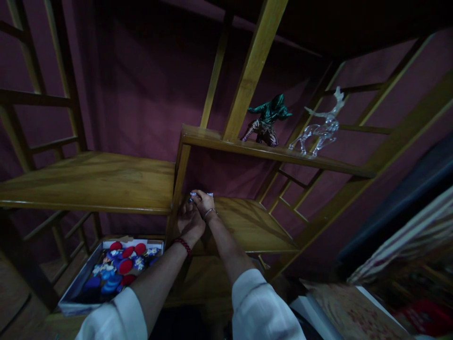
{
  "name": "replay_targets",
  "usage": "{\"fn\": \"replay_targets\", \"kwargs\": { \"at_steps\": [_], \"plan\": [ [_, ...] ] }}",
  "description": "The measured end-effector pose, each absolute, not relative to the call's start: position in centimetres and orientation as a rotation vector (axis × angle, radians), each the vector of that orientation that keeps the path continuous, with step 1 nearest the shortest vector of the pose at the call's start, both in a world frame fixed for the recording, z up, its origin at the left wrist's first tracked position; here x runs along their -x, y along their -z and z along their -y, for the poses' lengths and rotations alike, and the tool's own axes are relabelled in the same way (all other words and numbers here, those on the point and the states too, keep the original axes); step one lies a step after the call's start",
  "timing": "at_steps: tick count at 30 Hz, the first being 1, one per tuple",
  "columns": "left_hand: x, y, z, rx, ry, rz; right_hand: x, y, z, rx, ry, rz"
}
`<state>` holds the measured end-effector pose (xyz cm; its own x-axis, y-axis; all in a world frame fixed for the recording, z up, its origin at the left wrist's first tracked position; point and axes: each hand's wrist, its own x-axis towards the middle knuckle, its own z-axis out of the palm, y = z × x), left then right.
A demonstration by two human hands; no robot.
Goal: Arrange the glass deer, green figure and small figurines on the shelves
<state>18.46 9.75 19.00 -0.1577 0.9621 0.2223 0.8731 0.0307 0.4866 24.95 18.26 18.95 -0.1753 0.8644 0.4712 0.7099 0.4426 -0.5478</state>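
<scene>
My right hand, with a thin bracelet at the wrist, has its fingers closed around a small white-and-blue thing. Bits of it show on both sides of the fingers, too little to name its kind. Just below and to the left, my left hand wears a dark red bead bracelet. Its fingers are curled close to the right hand and the wooden post; shadow hides what they hold. Both hands are above the left end of a small wooden shelf.
A box of red, blue and white figures stands low on the left, under a wide shelf. On the upper right shelf are a dark green hooded figurine and a clear deer figurine. Striped cloth hangs at right.
</scene>
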Motion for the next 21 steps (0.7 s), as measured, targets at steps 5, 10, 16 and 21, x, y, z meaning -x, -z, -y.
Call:
{"fn": "replay_targets", "kwargs": {
  "at_steps": [5, 10, 16, 21],
  "plan": [
    [-18.6, -18.8, -9.9, -1.913, -0.776, -2.147, -24.9, -18.9, -18.4, 1.314, -0.26, 1.94],
    [-18.6, -18.7, -10.0, -1.917, -0.778, -2.155, -24.9, -18.9, -18.4, 1.343, -0.25, 1.969],
    [-18.5, -17.5, -10.5, -2.004, -0.817, -2.16, -25.0, -19.1, -18.3, 1.379, -0.246, 1.978],
    [-18.6, -17.1, -10.8, -1.988, -0.903, -2.139, -25.0, -19.2, -17.9, 1.367, -0.298, 1.944]
  ]
}}
